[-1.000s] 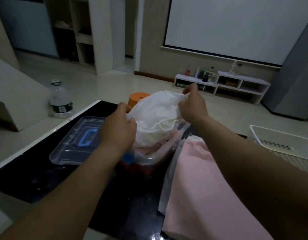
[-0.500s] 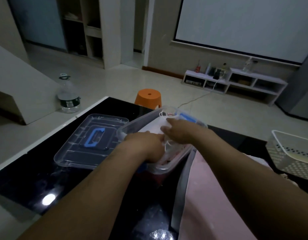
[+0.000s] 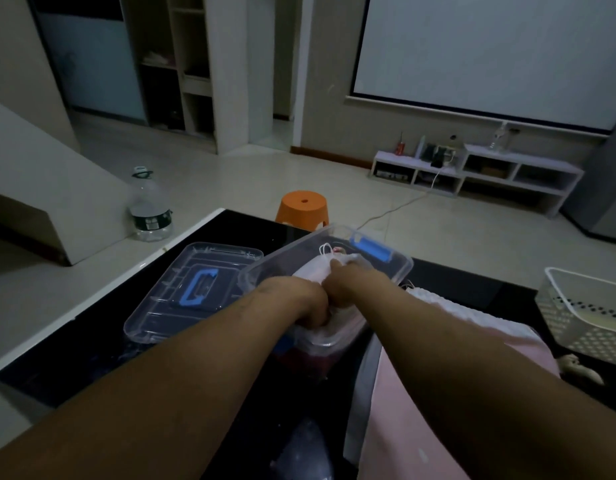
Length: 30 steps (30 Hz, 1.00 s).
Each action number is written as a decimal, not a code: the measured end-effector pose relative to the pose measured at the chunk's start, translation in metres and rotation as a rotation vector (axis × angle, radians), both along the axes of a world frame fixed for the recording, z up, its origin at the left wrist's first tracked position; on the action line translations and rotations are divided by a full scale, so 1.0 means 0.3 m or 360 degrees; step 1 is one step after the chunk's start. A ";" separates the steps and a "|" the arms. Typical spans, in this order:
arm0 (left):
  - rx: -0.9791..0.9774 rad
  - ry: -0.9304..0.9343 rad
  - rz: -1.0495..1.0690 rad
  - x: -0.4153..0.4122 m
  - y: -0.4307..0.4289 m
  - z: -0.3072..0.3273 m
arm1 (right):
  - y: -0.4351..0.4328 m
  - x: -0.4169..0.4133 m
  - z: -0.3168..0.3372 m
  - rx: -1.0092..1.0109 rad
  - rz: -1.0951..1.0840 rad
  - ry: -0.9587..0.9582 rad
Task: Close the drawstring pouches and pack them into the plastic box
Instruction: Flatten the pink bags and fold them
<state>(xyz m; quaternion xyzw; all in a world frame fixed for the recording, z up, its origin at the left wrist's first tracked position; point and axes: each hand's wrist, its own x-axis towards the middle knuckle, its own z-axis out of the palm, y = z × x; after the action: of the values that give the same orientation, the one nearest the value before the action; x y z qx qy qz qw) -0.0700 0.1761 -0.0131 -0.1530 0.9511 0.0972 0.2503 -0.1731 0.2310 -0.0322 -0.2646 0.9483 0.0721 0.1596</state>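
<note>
Plastic box, centre frame, holds a white pouch; left hand and right hand apparently curl round it. Lower right, pink pouch remains unpacked; lid off.

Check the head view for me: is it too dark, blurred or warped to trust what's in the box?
Head view: dim and underexposed; the white pouch in the plastic box reads, but where the left hand and right hand meet it is murky. Head view: wide-angle bend towards the edges, forearms loom large. Head view: faint sheen on the black table, no harsh glare.
</note>
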 end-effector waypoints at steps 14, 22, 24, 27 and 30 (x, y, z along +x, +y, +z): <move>0.0296 0.1406 -0.0253 0.306 0.377 0.061 | 0.861 0.158 0.130 -0.0988 -0.0377 0.0412; 0.0222 0.0650 0.0108 0.170 0.524 -0.242 | 1.189 0.221 -0.192 -0.0820 -0.0899 -0.0099; 0.0124 0.0524 0.0214 0.156 0.544 -0.258 | 1.210 0.222 -0.228 -0.0666 -0.0984 -0.0062; 0.0147 0.0562 0.0370 0.140 0.538 -0.279 | 1.239 0.197 -0.247 -0.0649 -0.1127 0.0024; 0.0356 0.0608 0.0518 0.129 0.508 -0.278 | 1.260 0.161 -0.247 -0.0947 -0.1254 -0.0065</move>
<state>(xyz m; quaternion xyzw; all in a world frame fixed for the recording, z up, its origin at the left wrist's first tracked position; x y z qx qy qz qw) -0.0313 0.3284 -0.0966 -0.2542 0.9272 0.2678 0.0629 -0.1247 0.6090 -0.1061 0.0786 0.9525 -0.2727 0.1108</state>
